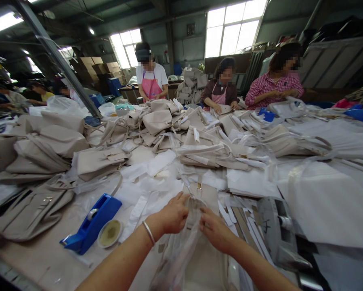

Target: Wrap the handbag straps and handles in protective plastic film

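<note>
A beige handbag lies in front of me, partly inside a clear plastic bag. My left hand, with a bangle on the wrist, pinches the plastic at the bag's top edge. My right hand grips the same plastic edge just to the right. Both hands are closed on the film, a few centimetres apart. The lower part of the handbag is veiled by the plastic.
A blue tape dispenser and a tape roll lie to my left. Piles of beige bags and white wrapping paper cover the table. A grey tool lies at right. Three people work across the table.
</note>
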`<state>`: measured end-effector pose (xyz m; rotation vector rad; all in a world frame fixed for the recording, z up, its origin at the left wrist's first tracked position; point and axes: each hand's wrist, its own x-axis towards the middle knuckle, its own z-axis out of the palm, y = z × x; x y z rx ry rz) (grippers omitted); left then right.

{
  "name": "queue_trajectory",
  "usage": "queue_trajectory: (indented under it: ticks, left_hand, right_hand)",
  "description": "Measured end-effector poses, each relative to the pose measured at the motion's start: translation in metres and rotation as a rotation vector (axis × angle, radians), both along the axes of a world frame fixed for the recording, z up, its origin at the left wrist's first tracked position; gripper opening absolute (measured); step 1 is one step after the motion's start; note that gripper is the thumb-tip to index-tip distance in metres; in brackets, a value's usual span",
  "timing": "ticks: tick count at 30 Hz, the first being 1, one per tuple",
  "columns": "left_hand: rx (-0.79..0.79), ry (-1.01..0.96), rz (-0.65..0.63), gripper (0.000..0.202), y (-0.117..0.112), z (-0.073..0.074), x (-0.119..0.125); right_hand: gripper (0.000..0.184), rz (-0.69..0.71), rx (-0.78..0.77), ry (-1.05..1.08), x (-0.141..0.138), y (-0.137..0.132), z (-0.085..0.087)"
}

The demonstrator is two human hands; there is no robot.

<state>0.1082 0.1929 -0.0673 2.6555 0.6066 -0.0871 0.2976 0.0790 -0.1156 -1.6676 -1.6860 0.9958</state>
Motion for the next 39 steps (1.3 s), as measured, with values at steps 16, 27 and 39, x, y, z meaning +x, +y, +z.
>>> queue_trajectory:
  ticks: [16,27,39]
  left_hand:
    - [-0.044,0.112,-0.015,0.012,0.017,-0.003,0.017]
    - [-0.168,0.295,-0.02,0.017,0.017,-0.024,0.031]
    - [-0.108,0.317,0.15,0.022,0.016,-0.054,0.048]
  right_hand:
    - [0.014,-0.136,-0.057,0.057,0.002,0.012,-0.021]
    - [0.016,-0.12,-0.212,-0.193,0.005,0.014,-0.031]
    - [0.024,-0.126,-0.332,-0.391,0.014,0.041,-0.052]
